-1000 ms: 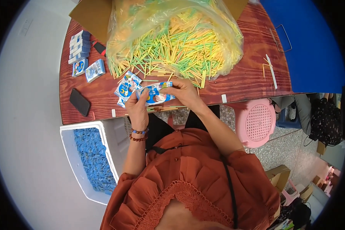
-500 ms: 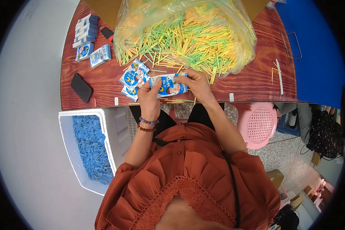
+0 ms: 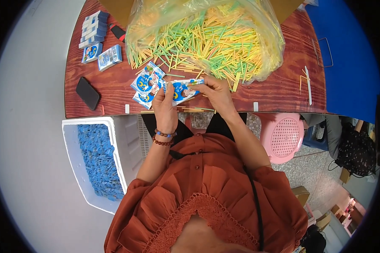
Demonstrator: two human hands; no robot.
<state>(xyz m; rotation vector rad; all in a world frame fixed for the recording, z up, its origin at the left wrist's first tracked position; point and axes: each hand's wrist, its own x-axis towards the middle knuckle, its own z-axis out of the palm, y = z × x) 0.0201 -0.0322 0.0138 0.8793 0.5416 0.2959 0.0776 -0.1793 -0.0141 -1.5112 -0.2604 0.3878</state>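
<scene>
Over the reddish wooden worktop [image 3: 274,90], the left hand [image 3: 166,110] and right hand [image 3: 217,93] both pinch a glossy blue-and-white packet [image 3: 182,90] beside thin yellow-green sticks [image 3: 207,42] in crinkled clear plastic.

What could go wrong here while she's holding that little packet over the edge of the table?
The blue and white packet is pinched between the left hand and right hand right at the table edge, so a slip would likely drop it to the floor. The loose packets beside the left hand also lie near that edge and could be nudged off. Straws spill from the open plastic bag and may roll toward her.
</scene>
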